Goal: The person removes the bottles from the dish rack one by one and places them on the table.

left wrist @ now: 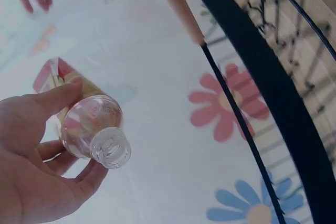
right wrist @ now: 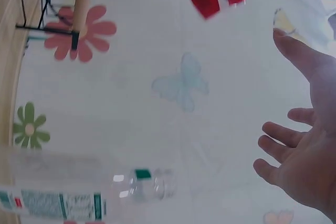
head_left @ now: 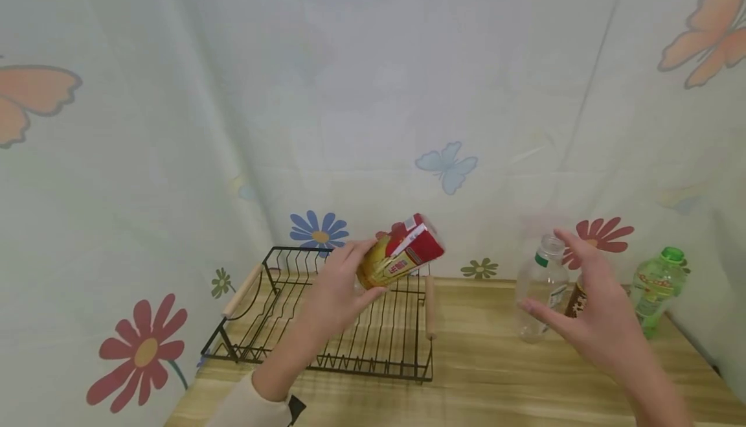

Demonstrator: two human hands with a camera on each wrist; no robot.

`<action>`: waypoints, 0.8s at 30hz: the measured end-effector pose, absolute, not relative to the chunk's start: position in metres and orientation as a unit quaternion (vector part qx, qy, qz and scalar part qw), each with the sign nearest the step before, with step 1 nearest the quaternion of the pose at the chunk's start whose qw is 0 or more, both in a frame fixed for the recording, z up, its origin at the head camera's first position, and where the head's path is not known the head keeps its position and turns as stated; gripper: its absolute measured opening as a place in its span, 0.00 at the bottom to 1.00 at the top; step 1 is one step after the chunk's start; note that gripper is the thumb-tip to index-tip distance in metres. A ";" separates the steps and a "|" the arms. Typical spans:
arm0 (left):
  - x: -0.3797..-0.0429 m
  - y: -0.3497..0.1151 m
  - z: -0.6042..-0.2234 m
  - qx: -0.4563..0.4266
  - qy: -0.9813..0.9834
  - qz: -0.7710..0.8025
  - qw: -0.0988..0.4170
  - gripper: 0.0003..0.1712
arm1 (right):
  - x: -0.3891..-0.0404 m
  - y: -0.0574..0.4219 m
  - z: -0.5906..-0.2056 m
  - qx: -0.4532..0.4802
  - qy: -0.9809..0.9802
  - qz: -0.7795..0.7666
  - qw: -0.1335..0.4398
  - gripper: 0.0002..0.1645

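My left hand [head_left: 335, 294] grips a plastic bottle [head_left: 399, 255] with a red and yellow label, holding it tilted above the black wire rack [head_left: 373, 367]. In the left wrist view the clear neck of this bottle [left wrist: 100, 124] shows without a cap, and the fingers curl round its body. My right hand [head_left: 603, 313] is raised at the right with thumb and fingers spread, nothing between them. Behind it in the head view stands a clear bottle [head_left: 530, 304] with a green band at its neck. The right wrist view shows this clear bottle [right wrist: 73, 198] apart from the hand.
A brown patterned container [head_left: 576, 302] is partly hidden behind my right hand. Farther right stands a green bottle [head_left: 658, 284]. The rack has wooden handles [head_left: 430, 307] at both ends and rests on a wood-grain table [head_left: 478, 362]. A printed curtain [head_left: 373, 90] hangs behind.
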State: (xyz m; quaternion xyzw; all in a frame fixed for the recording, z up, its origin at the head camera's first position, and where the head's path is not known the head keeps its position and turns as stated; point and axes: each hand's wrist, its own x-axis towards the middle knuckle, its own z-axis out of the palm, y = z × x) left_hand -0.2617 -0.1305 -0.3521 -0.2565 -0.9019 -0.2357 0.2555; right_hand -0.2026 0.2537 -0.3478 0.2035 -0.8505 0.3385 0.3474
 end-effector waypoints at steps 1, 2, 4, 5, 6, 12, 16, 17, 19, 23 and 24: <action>-0.258 -0.126 -0.352 -0.266 -0.899 -0.234 0.257 0.49 | -0.201 0.248 -0.348 0.215 -0.849 0.334 0.348 0.76; -0.253 -0.122 -0.352 -0.273 -0.898 -0.232 0.256 0.49 | -0.199 0.242 -0.347 0.225 -0.848 0.332 0.346 0.77; -0.245 -0.113 -0.352 -0.284 -0.897 -0.222 0.256 0.49 | -0.198 0.231 -0.347 0.240 -0.847 0.326 0.345 0.77; -0.241 -0.108 -0.352 -0.288 -0.898 -0.215 0.255 0.49 | -0.197 0.226 -0.347 0.244 -0.848 0.322 0.342 0.77; -0.239 -0.104 -0.352 -0.290 -0.899 -0.207 0.255 0.49 | -0.197 0.222 -0.348 0.246 -0.851 0.319 0.338 0.77; -0.230 -0.087 -0.362 -0.293 -0.905 -0.182 0.248 0.48 | -0.199 0.194 -0.359 0.268 -0.866 0.271 0.324 0.74; -0.232 -0.081 -0.365 -0.294 -0.904 -0.175 0.256 0.48 | -0.203 0.180 -0.366 0.282 -0.865 0.244 0.337 0.74; -0.233 -0.079 -0.366 -0.297 -0.903 -0.172 0.258 0.48 | -0.204 0.178 -0.368 0.283 -0.864 0.238 0.340 0.74; -0.236 -0.076 -0.367 -0.304 -0.901 -0.168 0.259 0.47 | -0.208 0.176 -0.370 0.285 -0.863 0.227 0.351 0.74; -0.243 -0.071 -0.371 -0.324 -0.899 -0.158 0.248 0.46 | -0.216 0.173 -0.376 0.287 -0.862 0.206 0.364 0.72; -0.244 -0.070 -0.373 -0.327 -0.899 -0.156 0.246 0.46 | -0.218 0.173 -0.377 0.286 -0.862 0.203 0.366 0.70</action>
